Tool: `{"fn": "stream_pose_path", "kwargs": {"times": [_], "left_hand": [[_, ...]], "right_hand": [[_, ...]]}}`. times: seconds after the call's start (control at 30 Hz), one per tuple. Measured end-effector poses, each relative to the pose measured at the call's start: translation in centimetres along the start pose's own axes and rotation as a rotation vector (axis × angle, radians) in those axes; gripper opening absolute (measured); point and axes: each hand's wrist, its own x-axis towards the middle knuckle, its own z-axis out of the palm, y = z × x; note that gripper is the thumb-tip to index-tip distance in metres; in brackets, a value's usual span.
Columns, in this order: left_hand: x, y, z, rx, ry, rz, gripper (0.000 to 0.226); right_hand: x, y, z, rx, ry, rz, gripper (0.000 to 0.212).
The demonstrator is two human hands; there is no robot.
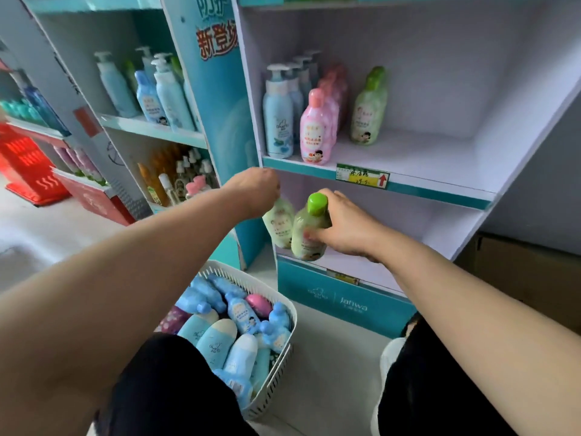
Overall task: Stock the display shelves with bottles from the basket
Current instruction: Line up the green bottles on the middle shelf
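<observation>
**Two green bottles at the low shelf**

The shelves [424, 155] are standing in front. The white basket [276, 372] is sitting on the floor below, holding blue bottles [242, 309]. The right hand [344, 229] is curling its fingers round a green bottle [306, 237] at the low shelf. The left hand [256, 191] is gripping the top of a paler bottle [278, 226] just beside it, fingers curling down.

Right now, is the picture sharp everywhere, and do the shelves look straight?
Head view: the shelf uprights lean apart from the wide-angle lens; the pale bottle in the left hand is blurred; the green-capped bottle in the right hand is sharper; soft, even light.
</observation>
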Motion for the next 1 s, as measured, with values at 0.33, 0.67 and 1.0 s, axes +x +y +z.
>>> {"fn": "stream_pose_path", "kwargs": {"times": [0.33,0.67,1.0], "left_hand": [[2.9,5.3,-10.4,-0.102,0.299,0.071,0.021],[9.5,13.3,-11.6,-0.281,0.440,0.005,0.026],[14.6,15.4,-8.6,-0.097,0.364,-0.002,0.030]], "right_hand": [[-2.7,-0.9,-8.4,-0.038,0.251,-0.003,0.060],[-2.5,3.4,-10.3,0.156,0.448,0.005,0.047],[-1.3,7.2,-9.2,0.181,0.412,0.027,0.047]]}}
